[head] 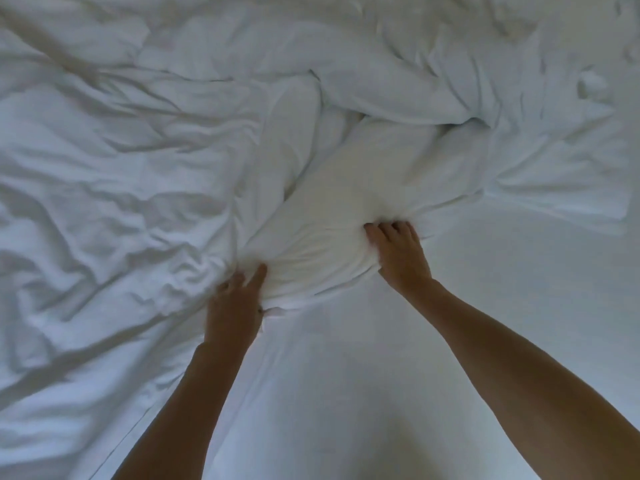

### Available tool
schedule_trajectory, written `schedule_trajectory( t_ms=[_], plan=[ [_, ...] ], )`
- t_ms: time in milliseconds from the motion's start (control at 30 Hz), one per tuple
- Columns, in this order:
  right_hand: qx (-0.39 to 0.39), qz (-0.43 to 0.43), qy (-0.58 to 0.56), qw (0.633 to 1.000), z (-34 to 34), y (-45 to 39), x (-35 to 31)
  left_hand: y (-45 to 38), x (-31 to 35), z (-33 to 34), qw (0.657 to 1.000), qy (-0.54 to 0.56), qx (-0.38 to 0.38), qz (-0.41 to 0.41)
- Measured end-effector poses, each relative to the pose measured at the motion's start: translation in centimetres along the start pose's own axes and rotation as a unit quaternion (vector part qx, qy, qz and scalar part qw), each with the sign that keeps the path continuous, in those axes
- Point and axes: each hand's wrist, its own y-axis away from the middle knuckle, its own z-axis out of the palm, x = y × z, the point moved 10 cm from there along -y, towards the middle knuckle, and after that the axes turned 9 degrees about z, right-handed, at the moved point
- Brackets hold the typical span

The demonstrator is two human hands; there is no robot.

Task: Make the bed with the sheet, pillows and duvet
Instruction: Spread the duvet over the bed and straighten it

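A white pillow (346,209) lies slanted in the middle of the bed, its near end toward me. My left hand (235,306) grips the pillow's near left corner, fingers dug into the fabric. My right hand (398,251) clutches the near right edge of the same pillow. A crumpled white duvet (114,174) covers the left side and the far part of the bed, bunched against the pillow's far end. The smooth white sheet (398,375) is spread flat under my arms.
A second flat white pillow or fold (561,188) lies to the right, partly under the duvet's folds. The duvet's seamed edge (138,431) runs diagonally at the lower left.
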Motion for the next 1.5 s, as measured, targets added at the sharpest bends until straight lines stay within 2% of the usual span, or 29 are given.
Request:
schedule_trajectory(
  t_ms=[67, 133, 267, 367, 433, 533, 667, 767, 800, 833, 867, 933, 967, 1033, 1100, 1200, 1367, 1500],
  plan=[
    [-0.020, -0.015, -0.026, 0.999, -0.4, -1.1, -0.3, -0.1, -0.3, -0.8, 0.999, 0.038, 0.023, 0.005],
    [-0.092, -0.007, -0.032, 0.995, 0.0, -1.7, -0.4, 0.5, -0.1, -1.5, 0.996, 0.077, 0.038, -0.003],
    [-0.198, -0.007, 0.029, 0.980, -1.0, 1.1, 1.9, 4.2, 3.5, -1.2, 0.984, 0.176, 0.025, -0.013],
    [-0.258, -0.064, 0.103, 0.958, -3.7, 5.8, 5.4, 8.7, 9.6, 0.2, 0.974, 0.225, -0.020, 0.000],
    [-0.303, -0.113, 0.158, 0.933, -5.7, 9.8, 8.3, 12.5, 15.1, 1.6, 0.970, 0.236, -0.064, 0.016],
    [-0.372, -0.140, 0.213, 0.893, -8.8, 16.5, 12.6, 18.8, 22.2, 3.3, 0.961, 0.254, -0.105, 0.012],
    [-0.467, -0.124, 0.185, 0.856, -11.2, 28.2, 15.5, 26.8, 26.6, 3.9, 0.963, 0.232, -0.137, -0.004],
    [-0.554, -0.082, 0.145, 0.816, -12.2, 38.6, 15.6, 32.2, 28.2, 1.2, 0.974, 0.224, -0.010, 0.024],
    [-0.555, -0.085, 0.127, 0.817, -12.7, 41.6, 14.8, 34.1, 28.3, 0.4, 0.975, 0.220, 0.009, 0.023],
    [-0.528, -0.113, 0.105, 0.835, -12.8, 43.9, 13.8, 36.0, 28.2, 1.1, 0.978, 0.209, -0.022, 0.015],
    [-0.539, -0.113, 0.097, 0.829, -13.3, 46.2, 13.3, 37.7, 27.9, 2.1, 0.982, 0.184, -0.051, 0.010],
    [-0.468, -0.142, 0.118, 0.864, -14.9, 47.9, 12.4, 40.7, 27.3, 4.6, 0.979, 0.169, -0.112, 0.014],
    [-0.478, -0.130, 0.104, 0.862, -14.8, 48.8, 12.1, 41.7, 26.8, 5.6, 0.978, 0.169, -0.123, 0.003],
    [-0.508, -0.043, 0.068, 0.858, -14.6, 49.6, 12.8, 43.0, 25.4, 6.4, 0.966, 0.201, -0.147, -0.075],
    [-0.465, 0.035, -0.008, 0.885, -16.1, 48.0, 13.2, 43.6, 24.8, 6.8, 0.953, 0.232, -0.150, -0.126],
    [-0.430, 0.110, -0.077, 0.893, -18.2, 46.9, 14.5, 43.5, 25.5, 6.0, 0.952, 0.237, -0.128, -0.142],
    [-0.412, 0.132, -0.085, 0.898, -19.7, 46.9, 17.8, 43.7, 29.9, 6.4, 0.948, 0.244, -0.152, -0.134],
    [-0.410, 0.138, -0.078, 0.898, -19.6, 45.9, 23.4, 40.2, 34.5, 5.9, 0.951, 0.235, -0.158, -0.128]
  ],
)
